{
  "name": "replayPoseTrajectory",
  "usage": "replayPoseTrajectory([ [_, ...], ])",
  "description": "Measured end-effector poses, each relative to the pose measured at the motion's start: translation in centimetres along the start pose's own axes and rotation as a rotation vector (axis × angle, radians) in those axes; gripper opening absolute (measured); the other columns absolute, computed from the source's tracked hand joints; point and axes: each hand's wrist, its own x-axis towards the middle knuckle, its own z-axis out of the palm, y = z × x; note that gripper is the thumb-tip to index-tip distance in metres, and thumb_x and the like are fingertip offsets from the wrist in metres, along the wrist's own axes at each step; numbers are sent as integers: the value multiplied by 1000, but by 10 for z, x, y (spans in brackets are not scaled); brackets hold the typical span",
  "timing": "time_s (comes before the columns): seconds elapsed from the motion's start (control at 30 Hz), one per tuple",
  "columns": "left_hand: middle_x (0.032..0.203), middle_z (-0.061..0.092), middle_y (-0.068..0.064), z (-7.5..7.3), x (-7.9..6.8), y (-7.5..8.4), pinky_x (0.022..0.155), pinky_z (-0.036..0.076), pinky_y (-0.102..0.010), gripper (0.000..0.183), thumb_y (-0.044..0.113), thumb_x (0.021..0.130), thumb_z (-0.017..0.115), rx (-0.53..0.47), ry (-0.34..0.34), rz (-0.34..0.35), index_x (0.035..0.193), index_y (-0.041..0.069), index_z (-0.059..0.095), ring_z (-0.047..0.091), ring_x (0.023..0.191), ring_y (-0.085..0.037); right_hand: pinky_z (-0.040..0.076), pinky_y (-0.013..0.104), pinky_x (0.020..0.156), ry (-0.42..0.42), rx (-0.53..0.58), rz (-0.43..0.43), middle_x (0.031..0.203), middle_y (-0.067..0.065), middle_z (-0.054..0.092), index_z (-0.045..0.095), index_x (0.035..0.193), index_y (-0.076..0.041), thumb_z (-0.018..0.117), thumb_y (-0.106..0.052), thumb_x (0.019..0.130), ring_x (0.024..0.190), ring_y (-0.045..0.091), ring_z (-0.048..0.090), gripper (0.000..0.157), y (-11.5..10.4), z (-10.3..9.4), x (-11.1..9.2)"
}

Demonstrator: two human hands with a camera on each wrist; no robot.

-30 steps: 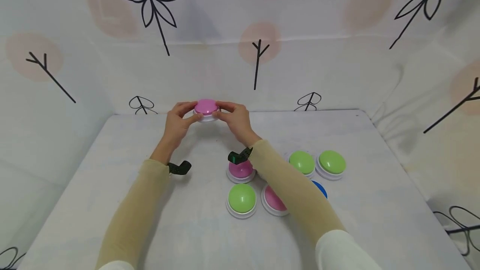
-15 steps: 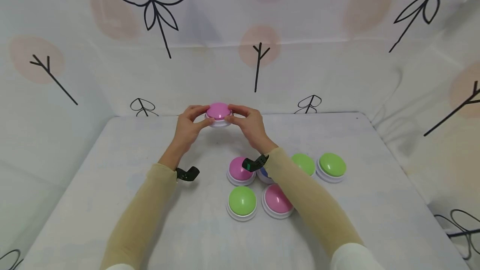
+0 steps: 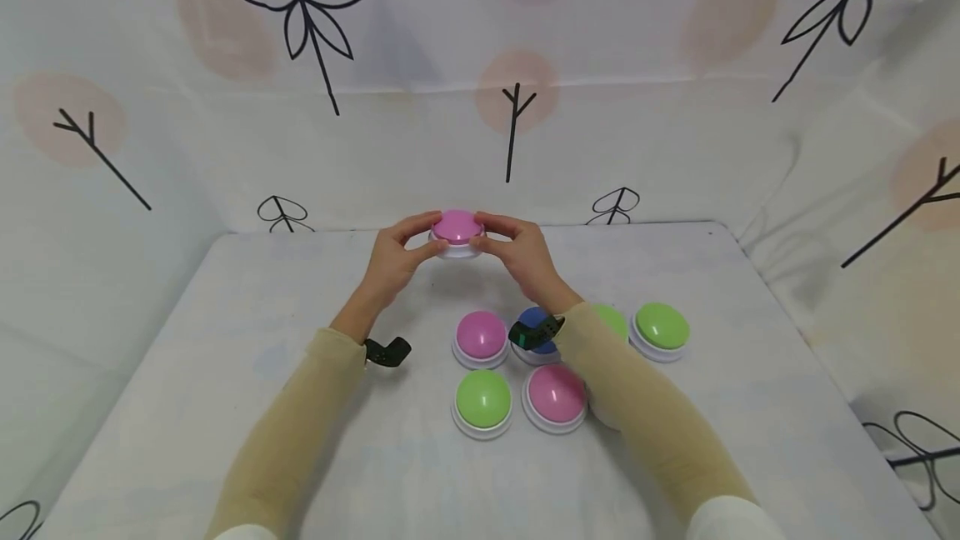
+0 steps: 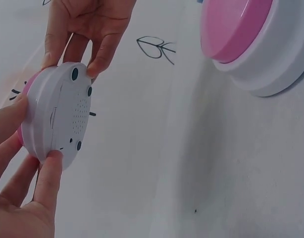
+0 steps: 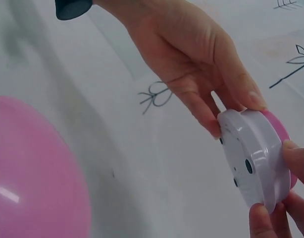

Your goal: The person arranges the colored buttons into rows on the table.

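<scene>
Near the far edge of the table, a pink push button (image 3: 457,227) with a white base is held up between both hands. My left hand (image 3: 395,261) pinches its left side, thumb low on the base and fingers at the top. On the opposite side my right hand (image 3: 525,257) grips it the same way. The left wrist view shows the button's white underside (image 4: 70,114), with dark round feet and a patch of small holes, raised off the table. In the right wrist view, the base (image 5: 256,158) is tilted, with fingers of both hands around its rim.
On the white table (image 3: 225,340), nearer the body, stand a magenta button (image 3: 482,335), a green button (image 3: 483,400), a pink button (image 3: 556,395) and a blue button (image 3: 534,319) partly behind the right wristband. Another green button (image 3: 662,326) stands farther right. A patterned cloth wall (image 3: 420,140) rises behind.
Both hands have carried the pink button to the right along the far edge, still raised. The right forearm has shifted right, uncovering more of the blue and pink buttons on the table.
</scene>
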Motion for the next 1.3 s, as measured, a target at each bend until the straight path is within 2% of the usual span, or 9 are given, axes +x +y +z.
replayPoseTrajectory([
  [0.23,142,55,-12,13,1,2,118,24,-48,42,8,93,71,-7,-23,28,133,1,62,46,135,-26,42,45,106,-3,-29,3,134,2,63,66,133,-17,77,-25,89,132,18,49,46,1,-17,-9],
  [0.63,139,57,-11,36,-1,11,116,28,-44,40,8,93,71,-9,-76,21,132,1,63,45,135,-23,38,50,109,7,-81,-42,138,1,61,67,132,-17,77,-29,89,134,19,47,46,4,-44,-30],
  [0.87,139,60,-4,57,10,-13,116,27,-48,42,13,91,75,-34,-91,22,132,9,66,45,136,-17,40,48,108,21,-101,-51,138,2,61,65,134,-15,76,-30,90,135,19,46,47,5,-65,-46],
  [1.0,133,64,3,69,10,-13,115,28,-51,41,19,89,77,-42,-112,24,128,14,69,48,132,-13,40,48,109,19,-106,-35,138,3,60,65,134,-14,76,-30,90,136,20,45,48,7,-77,-55],
  [1.1,130,65,6,77,7,-12,114,29,-53,39,22,88,79,-35,-134,37,125,16,71,49,130,-11,33,52,112,19,-119,-27,137,5,61,64,134,-12,75,-30,91,137,22,44,48,9,-85,-62],
  [1.2,129,65,9,84,4,-10,111,33,-52,38,23,87,79,-8,-151,52,123,17,72,49,128,-9,29,55,114,24,-128,-24,138,5,60,64,134,-10,75,-29,91,139,23,42,48,12,-91,-69],
  [1.3,128,64,11,91,3,-8,109,38,-48,37,21,87,80,6,-176,73,123,17,72,50,125,-9,32,50,114,30,-140,-22,140,3,59,63,135,-11,75,-30,91,140,22,41,50,13,-96,-77],
])
